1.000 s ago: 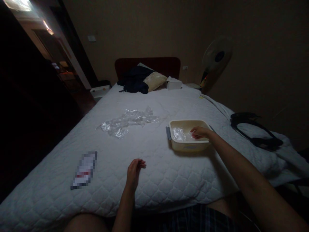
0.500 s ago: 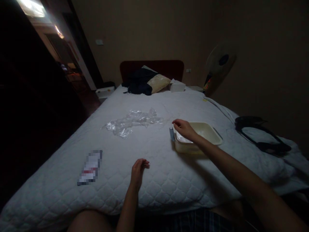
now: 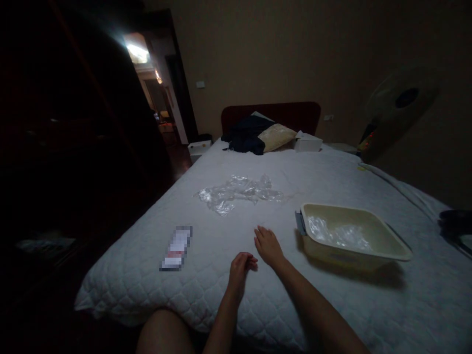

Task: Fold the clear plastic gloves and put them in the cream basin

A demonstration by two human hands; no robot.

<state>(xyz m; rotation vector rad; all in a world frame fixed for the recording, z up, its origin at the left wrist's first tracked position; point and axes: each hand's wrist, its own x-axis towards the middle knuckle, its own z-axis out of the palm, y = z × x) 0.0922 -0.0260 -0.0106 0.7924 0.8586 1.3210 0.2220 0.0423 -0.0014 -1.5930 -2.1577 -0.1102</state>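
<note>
My right hand [image 3: 268, 245] is over the quilted bed cover, palm down, its fingers stretched out and holding nothing. Just beside it, nearer to me, my left hand [image 3: 242, 266] has loosely bent fingers, with nothing visible in them. To the right stands a cream plastic storage box [image 3: 342, 253] without a lid, a grey latch at its left end. Inside it lies crumpled clear plastic [image 3: 337, 233]. More thin clear plastic [image 3: 236, 191] is spread on the bed beyond my hands.
A pixelated flat phone-like object [image 3: 177, 250] lies on the bed at left. Dark clothing [image 3: 249, 135], a beige pillow [image 3: 276, 136] and a white box [image 3: 308, 143] sit by the headboard [image 3: 295, 114]. A fan [image 3: 405, 98] stands at far right.
My right hand has moved left from over the storage box to beside my left hand. The view has turned, shifting the bed and its contents; the storage box appears larger and nearer.
</note>
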